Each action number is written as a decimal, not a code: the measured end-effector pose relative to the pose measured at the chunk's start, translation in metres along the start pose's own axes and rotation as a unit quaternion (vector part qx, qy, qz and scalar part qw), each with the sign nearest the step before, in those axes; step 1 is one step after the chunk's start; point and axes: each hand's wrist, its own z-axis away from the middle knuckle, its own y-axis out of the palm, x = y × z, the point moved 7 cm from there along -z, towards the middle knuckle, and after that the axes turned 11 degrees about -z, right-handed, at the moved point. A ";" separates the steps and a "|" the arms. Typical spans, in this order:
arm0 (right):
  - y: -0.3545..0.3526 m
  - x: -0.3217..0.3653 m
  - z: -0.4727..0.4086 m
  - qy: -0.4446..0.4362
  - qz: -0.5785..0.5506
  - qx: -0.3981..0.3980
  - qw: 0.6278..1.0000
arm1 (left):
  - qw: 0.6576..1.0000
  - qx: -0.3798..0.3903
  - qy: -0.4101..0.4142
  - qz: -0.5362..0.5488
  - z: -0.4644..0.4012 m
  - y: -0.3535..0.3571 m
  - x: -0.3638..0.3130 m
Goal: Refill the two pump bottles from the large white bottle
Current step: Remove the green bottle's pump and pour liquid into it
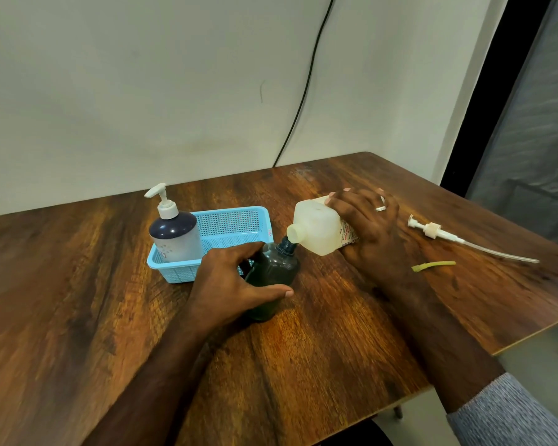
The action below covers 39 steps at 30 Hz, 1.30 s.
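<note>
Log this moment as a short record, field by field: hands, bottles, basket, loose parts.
left hand: grips the dark translucent pump bottle, upright on the brown wooden table, pump off
right hand: holds the large white plastic bottle tipped, its mouth at the dark bottle's neck
second bottle: dark-topped pump bottle with its white pump on, standing in the light blue mesh basket
loose parts: white pump head with tube lying right of the right hand; yellow strip beside it

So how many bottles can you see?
3. A pump bottle stands in the blue basket, the left hand holds a dark bottle, and the right hand tips the white bottle.
</note>
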 end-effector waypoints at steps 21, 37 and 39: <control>0.002 -0.003 0.001 0.010 0.005 0.008 1.000 | 1.000 0.002 -0.001 0.000 0.001 0.000 0.000; 0.002 -0.002 0.000 0.012 -0.004 0.003 1.000 | 1.000 0.003 -0.002 0.005 0.000 -0.001 0.000; 0.002 -0.001 0.000 0.010 -0.003 0.004 1.000 | 1.000 0.003 -0.002 0.008 0.001 -0.001 0.000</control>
